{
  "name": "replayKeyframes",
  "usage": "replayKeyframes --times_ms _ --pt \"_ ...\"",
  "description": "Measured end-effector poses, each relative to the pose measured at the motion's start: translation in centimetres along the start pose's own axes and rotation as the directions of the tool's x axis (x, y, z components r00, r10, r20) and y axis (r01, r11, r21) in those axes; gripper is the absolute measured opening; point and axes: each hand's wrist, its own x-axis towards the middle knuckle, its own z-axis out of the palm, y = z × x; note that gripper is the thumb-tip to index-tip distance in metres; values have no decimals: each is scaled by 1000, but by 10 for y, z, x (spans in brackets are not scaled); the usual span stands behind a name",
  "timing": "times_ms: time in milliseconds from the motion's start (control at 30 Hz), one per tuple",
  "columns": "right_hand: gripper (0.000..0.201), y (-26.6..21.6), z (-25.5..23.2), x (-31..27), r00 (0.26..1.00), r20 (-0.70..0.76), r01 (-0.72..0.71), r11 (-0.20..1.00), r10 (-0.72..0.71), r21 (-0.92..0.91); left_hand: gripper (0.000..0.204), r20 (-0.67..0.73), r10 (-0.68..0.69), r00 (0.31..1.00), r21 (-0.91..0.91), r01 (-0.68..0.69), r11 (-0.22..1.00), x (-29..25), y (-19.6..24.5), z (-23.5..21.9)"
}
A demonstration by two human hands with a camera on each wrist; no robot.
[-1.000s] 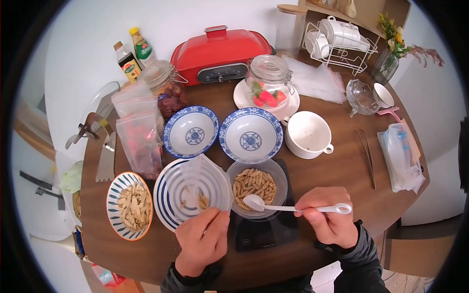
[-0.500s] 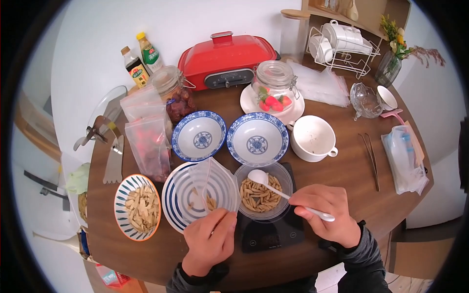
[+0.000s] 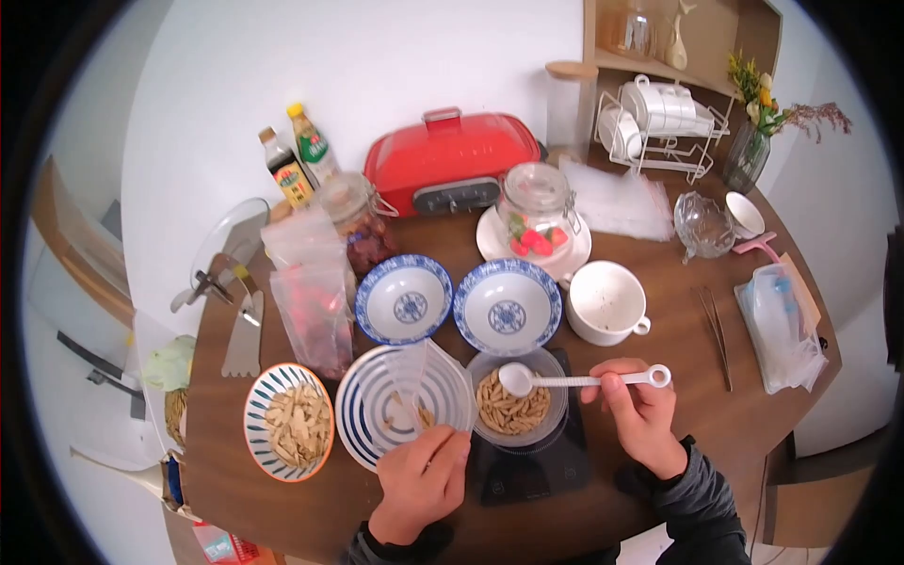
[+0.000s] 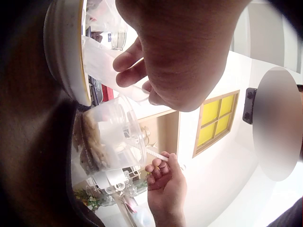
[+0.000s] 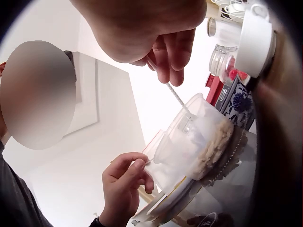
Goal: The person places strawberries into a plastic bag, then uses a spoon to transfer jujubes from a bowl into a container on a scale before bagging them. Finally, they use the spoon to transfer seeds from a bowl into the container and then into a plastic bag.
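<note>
The right hand (image 3: 642, 414) pinches the handle of a white spoon (image 3: 565, 381), whose bowl is over a clear tub (image 3: 562, 414) of tan, finger-shaped pieces (image 3: 508, 410). That tub stands on a black scale (image 3: 537, 478). With its fingertips the left hand (image 3: 422, 485) pinches the edge of a clear plastic bag (image 3: 435, 377), which has a few tan pieces inside and lies over a blue-striped plate (image 3: 354, 405). In the right wrist view the spoon's handle (image 5: 177, 97) slants down into the tub (image 5: 165, 146).
An oval bowl (image 3: 252, 443) of pale slices is at the left. Behind stand two blue-rimmed bowls (image 3: 404, 299), a white two-handled cup (image 3: 607, 303), jars and a red cooker (image 3: 452, 155). Tweezers (image 3: 716, 334) and a plastic packet (image 3: 782, 330) lie at the right.
The spoon has swung from a downward slant to nearly level, its bowl over the tub's left part. The right hand has turned with it. The left hand still pinches the bag. The head view has shifted.
</note>
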Motion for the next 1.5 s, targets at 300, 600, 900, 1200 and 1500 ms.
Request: replayKeyframes --times_ms 300,600,900,1200,1500 --pt "16 22 1 -5 999 -5 -46 986 47 158 13 21 -31 999 8 31 999 -2 4 -1" --pt "17 24 0 -19 990 -47 -127 988 131 92 13 -109 58 992 86 -49 995 -12 3 10" --pt "19 24 2 -19 998 -65 23 1000 -23 -2 11 -102 22 995 102 -11 995 -8 8 7" --pt "17 23 3 -22 999 -31 38 999 -37 35 12 -74 -22 997 67 27 997 -12 6 9" --pt "17 23 3 -21 998 -39 54 998 -55 -12 14 -119 12 993 107 0 994 -15 2 11"
